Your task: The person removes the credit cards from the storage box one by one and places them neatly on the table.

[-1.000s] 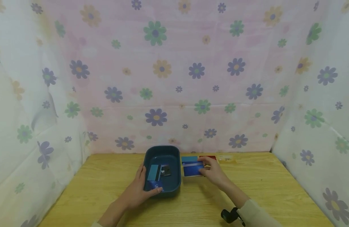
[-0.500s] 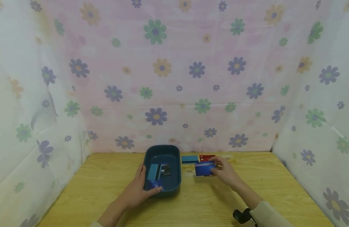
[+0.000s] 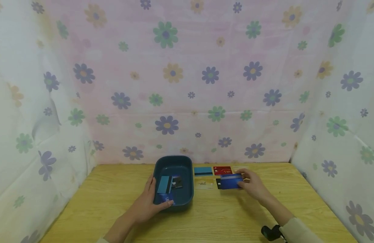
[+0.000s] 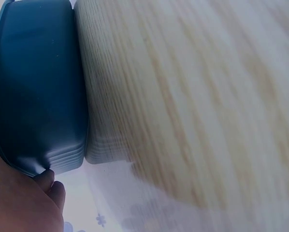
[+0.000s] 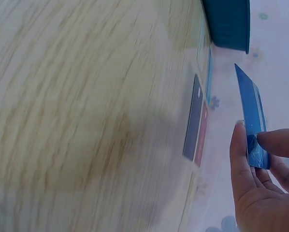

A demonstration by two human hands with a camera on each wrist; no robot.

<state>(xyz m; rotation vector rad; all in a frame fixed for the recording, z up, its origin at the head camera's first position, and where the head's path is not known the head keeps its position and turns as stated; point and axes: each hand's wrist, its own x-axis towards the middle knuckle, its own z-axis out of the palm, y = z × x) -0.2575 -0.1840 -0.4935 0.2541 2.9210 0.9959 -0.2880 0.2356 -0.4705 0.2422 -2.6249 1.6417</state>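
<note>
In the head view my left hand (image 3: 142, 206) holds the left side of a dark teal plastic tray (image 3: 177, 161), with the thumb over its near rim. Inside lie a light blue card (image 3: 163, 184) with a black stripe, a black card (image 3: 177, 182) and a blue card (image 3: 165, 197). My right hand (image 3: 256, 188) pinches a blue striped card (image 3: 230, 181) between thumb and fingers, raised above the table. Below it, a black card (image 3: 218, 184) is mostly hidden. The right wrist view shows the held card (image 5: 251, 108) tilted, apart from the table.
Right of the tray, cards lie in two rows: a light blue one (image 3: 203, 171), a red VIP card (image 3: 222, 170), a pale one (image 3: 240, 167) partly covered by the hand, and a pale gold one (image 3: 205, 184). Flowered cloth (image 3: 190, 101) encloses the wooden table (image 3: 217, 219).
My right hand has moved rightward with the blue card, uncovering the red card and pale gold card and part of the black one. My left hand and the tray have stayed put.
</note>
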